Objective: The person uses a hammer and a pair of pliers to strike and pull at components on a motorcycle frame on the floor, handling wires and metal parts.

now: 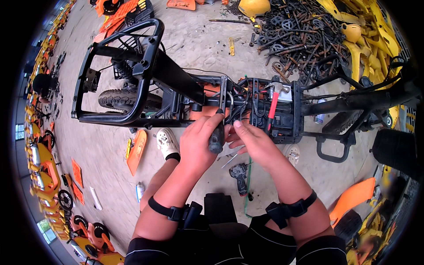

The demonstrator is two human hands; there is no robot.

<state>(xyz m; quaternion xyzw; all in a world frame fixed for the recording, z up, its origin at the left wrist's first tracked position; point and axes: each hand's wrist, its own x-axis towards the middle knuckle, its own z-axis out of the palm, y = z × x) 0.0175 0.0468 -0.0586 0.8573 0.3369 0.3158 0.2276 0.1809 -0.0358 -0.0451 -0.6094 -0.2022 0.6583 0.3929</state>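
Observation:
A black scooter-like vehicle frame (145,84) lies across the floor in front of me, its middle full of cables and black parts. My left hand (198,139) is closed around a dark-handled tool (216,140), which looks like a screwdriver. The tool's far end runs in among metal parts at the frame's middle and cannot be made out. Just right of the handle is my right hand (256,143), its thumb raised apart from the bent fingers; nothing shows in it, though some fingertips are partly hidden. A hammer (273,107) with a red handle rests on the frame beyond that hand.
On the floor near my legs are a power drill (239,177), a green hose or cord (248,187) and a spray can (139,191). A heap of rusty metal parts (300,39) lies far right, beside yellow panels (380,35). An orange panel (138,152) lies left.

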